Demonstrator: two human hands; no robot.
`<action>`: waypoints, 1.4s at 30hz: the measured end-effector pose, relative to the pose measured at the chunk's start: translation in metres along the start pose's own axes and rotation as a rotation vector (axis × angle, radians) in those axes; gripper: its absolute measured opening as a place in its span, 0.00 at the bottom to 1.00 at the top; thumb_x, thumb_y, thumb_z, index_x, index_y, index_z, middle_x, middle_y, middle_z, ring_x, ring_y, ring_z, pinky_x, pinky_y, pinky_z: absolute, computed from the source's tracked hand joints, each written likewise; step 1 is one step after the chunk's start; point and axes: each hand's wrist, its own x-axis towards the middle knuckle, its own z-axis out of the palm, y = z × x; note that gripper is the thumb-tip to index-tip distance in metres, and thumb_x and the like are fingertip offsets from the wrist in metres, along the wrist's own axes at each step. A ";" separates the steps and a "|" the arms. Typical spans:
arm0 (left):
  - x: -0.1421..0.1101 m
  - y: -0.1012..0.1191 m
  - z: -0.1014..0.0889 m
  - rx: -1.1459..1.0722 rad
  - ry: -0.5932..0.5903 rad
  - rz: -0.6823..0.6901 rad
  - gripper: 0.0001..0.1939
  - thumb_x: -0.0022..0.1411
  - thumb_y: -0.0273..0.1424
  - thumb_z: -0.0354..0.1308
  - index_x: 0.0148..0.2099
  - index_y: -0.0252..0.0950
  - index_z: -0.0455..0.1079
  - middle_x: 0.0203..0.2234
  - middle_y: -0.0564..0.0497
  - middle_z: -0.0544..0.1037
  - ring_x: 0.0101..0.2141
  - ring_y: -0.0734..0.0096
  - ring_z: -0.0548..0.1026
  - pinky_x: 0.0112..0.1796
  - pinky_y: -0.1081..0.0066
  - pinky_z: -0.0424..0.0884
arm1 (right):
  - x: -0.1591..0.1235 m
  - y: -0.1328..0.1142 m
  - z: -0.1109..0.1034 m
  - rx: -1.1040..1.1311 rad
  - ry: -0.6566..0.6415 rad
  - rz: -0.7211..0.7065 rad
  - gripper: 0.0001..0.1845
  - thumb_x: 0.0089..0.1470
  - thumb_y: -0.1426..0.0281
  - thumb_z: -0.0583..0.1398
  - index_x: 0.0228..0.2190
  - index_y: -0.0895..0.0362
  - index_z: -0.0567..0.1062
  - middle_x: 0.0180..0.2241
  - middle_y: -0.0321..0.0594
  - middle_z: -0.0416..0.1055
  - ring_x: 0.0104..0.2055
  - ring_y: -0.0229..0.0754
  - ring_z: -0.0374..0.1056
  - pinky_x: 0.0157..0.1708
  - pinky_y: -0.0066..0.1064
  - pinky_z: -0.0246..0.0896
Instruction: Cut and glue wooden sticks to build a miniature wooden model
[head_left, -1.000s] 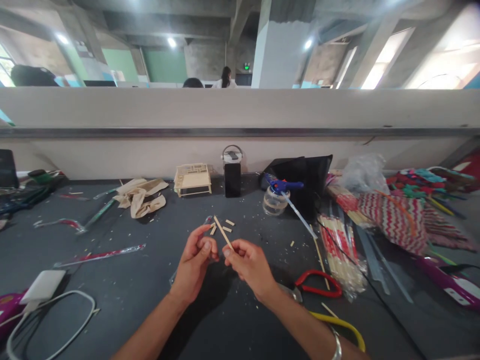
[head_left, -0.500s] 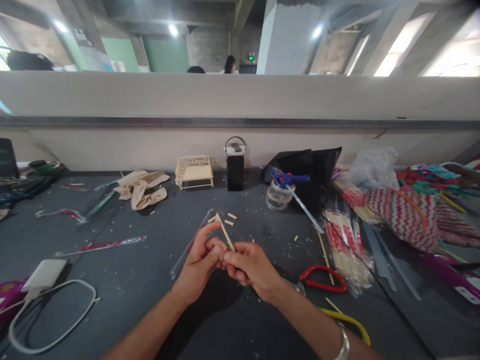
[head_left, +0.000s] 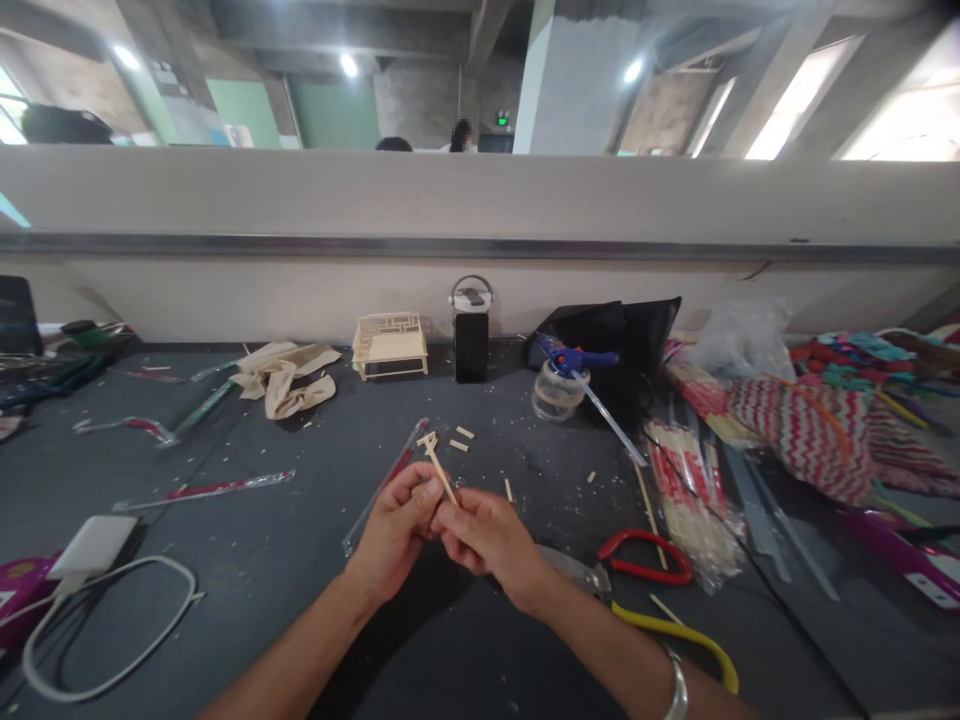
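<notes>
A thin wooden stick [head_left: 442, 475] slants up and away from between my two hands. My right hand [head_left: 487, 535] pinches its near end between thumb and fingers. Curled around the same stick from the other side is my left hand [head_left: 397, 520], thumb and fingertips meeting my right fingers. Short light wood pieces [head_left: 460, 446] lie on the dark table [head_left: 315, 560] beyond my hands. Another small piece shows at the stick's far tip; I cannot tell whether it touches. Pliers with a red handle [head_left: 652, 572] and a yellow handle [head_left: 690, 640] lie partly under my right forearm.
At the back stand a miniature wooden bench [head_left: 391, 347] and a black phone [head_left: 471, 348]. A blue glue gun [head_left: 577, 358] rests on a glass jar [head_left: 556, 395]. Bagged sticks [head_left: 690, 490] lie right, crumpled paper [head_left: 285, 380] and a white cable [head_left: 112, 690] left.
My left index finger, stretched out along the stick before, has curled in. The stick's far end has dropped slightly, and a small wood piece now shows beyond my right hand.
</notes>
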 end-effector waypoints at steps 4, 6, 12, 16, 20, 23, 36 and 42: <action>0.000 -0.002 -0.001 0.093 -0.015 -0.005 0.13 0.56 0.37 0.61 0.27 0.34 0.65 0.16 0.58 0.65 0.17 0.83 0.61 0.21 0.79 0.56 | 0.002 0.007 0.001 -0.072 0.001 -0.037 0.20 0.50 0.53 0.60 0.27 0.59 0.69 0.16 0.28 0.60 0.16 0.26 0.50 0.15 0.21 0.41; 0.000 -0.004 -0.001 0.140 -0.007 0.006 0.15 0.56 0.39 0.61 0.26 0.34 0.64 0.15 0.58 0.65 0.17 0.82 0.62 0.21 0.78 0.57 | 0.002 0.009 0.000 -0.109 0.017 -0.068 0.20 0.51 0.53 0.59 0.27 0.58 0.68 0.17 0.28 0.60 0.16 0.27 0.50 0.16 0.21 0.43; 0.003 -0.004 -0.002 0.247 0.162 0.215 0.17 0.58 0.41 0.58 0.25 0.35 0.63 0.17 0.59 0.61 0.19 0.81 0.61 0.23 0.77 0.59 | 0.003 0.008 -0.004 -0.422 0.061 -0.145 0.20 0.61 0.60 0.48 0.26 0.58 0.70 0.18 0.31 0.60 0.20 0.31 0.55 0.22 0.24 0.49; 0.005 0.001 -0.004 0.281 0.154 0.296 0.11 0.60 0.40 0.57 0.40 0.38 0.69 0.17 0.60 0.62 0.20 0.80 0.60 0.24 0.77 0.59 | 0.005 0.007 -0.008 -0.801 0.128 -0.263 0.18 0.61 0.65 0.49 0.25 0.57 0.71 0.21 0.33 0.63 0.25 0.34 0.60 0.27 0.25 0.51; 0.006 0.003 -0.004 0.335 0.189 0.290 0.13 0.60 0.40 0.56 0.32 0.34 0.69 0.15 0.59 0.61 0.18 0.81 0.58 0.23 0.77 0.57 | 0.008 0.007 -0.009 -0.923 0.142 -0.309 0.13 0.60 0.66 0.51 0.30 0.56 0.74 0.25 0.35 0.69 0.27 0.35 0.62 0.29 0.25 0.52; 0.007 0.006 -0.008 0.297 0.208 0.271 0.12 0.59 0.40 0.58 0.34 0.34 0.70 0.15 0.59 0.63 0.18 0.80 0.61 0.23 0.77 0.60 | 0.009 0.007 -0.010 -0.899 0.168 -0.340 0.15 0.61 0.66 0.50 0.34 0.56 0.74 0.28 0.36 0.72 0.30 0.36 0.65 0.31 0.25 0.54; 0.137 0.071 -0.048 -0.163 0.539 0.042 0.06 0.62 0.22 0.51 0.40 0.28 0.69 0.33 0.42 0.75 0.34 0.69 0.75 0.35 0.71 0.73 | 0.006 0.012 -0.010 -1.046 0.189 -0.394 0.13 0.61 0.67 0.50 0.34 0.55 0.74 0.28 0.37 0.73 0.29 0.37 0.68 0.30 0.26 0.54; 0.202 0.079 -0.065 -0.294 0.643 0.078 0.18 0.63 0.35 0.54 0.53 0.34 0.64 0.48 0.45 0.70 0.43 0.63 0.72 0.42 0.58 0.72 | 0.004 0.009 -0.011 -1.083 0.143 -0.383 0.12 0.60 0.68 0.51 0.34 0.54 0.74 0.30 0.37 0.75 0.33 0.37 0.70 0.32 0.25 0.55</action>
